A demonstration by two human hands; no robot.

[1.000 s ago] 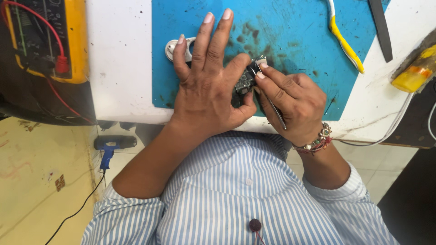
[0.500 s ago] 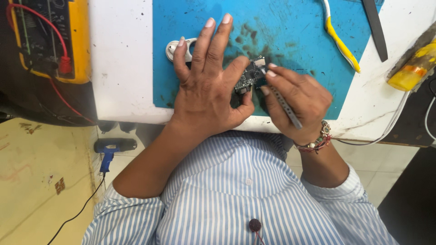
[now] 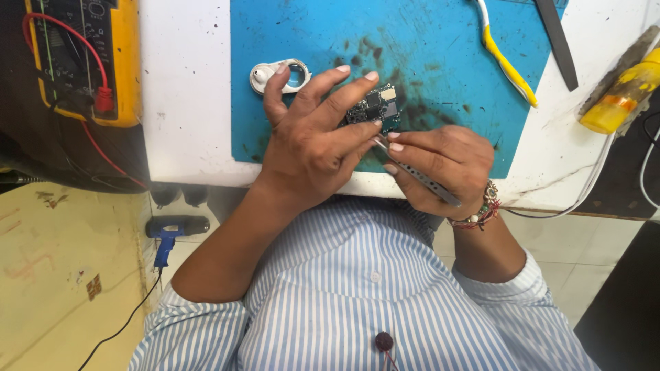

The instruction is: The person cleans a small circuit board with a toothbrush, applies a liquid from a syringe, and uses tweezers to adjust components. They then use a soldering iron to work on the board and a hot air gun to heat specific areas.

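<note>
Fingers curled since earlier: left hand [image 3: 309, 144] no longer flat, now pinching small dark circuit board [image 3: 375, 110] over stained blue mat [image 3: 440, 75]. Right hand [image 3: 440, 165] grips thin metal tweezers [image 3: 412, 173] at board edge. Board light, stiff, fragile; hold by edges.

One head-worn camera looks steeply down, close above the blue mat [image 3: 440, 69] and white bench edge [image 3: 185, 103].

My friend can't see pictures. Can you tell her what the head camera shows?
A person's left hand steadies a small circuit board on a stained blue work mat, while the right hand holds metal tweezers to it. A white ring-shaped part lies near the left fingers.
</note>
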